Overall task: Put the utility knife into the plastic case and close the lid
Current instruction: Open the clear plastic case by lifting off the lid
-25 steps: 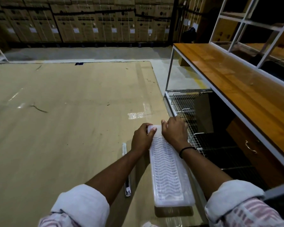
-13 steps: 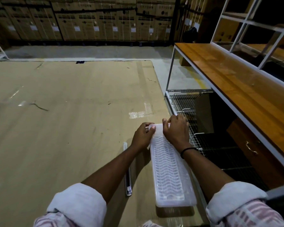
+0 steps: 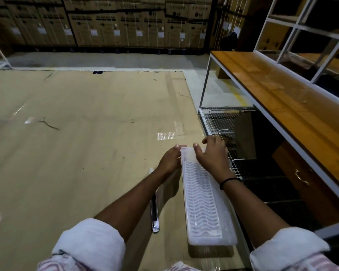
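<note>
- A person leans over a large flat sheet of cardboard (image 3: 76,153) that serves as the work surface; only the forearms and rolled-up pale sleeves are visible.
- A long, translucent white plastic case (image 3: 205,202) lies on the cardboard near its right edge, running lengthwise away from the person. Its lid, ribbed with wavy lines, lies flat on top.
- The left hand (image 3: 169,160) is curled against the case's far left corner, thumb tip touching the top edge, fingers bent round the side.
- The right hand (image 3: 211,155) rests palm down on the far end of the lid, fingers spread loosely and reaching past the end (whether they hook under the rim I cannot tell).
- A slim utility knife (image 3: 154,210) lies on the cardboard just left of the case, parallel to it, partly hidden under the left forearm.
- To the right stands a wooden-topped bench (image 3: 282,98) with a white metal frame.
- Stacked cardboard boxes (image 3: 125,22) line the far wall.
</note>
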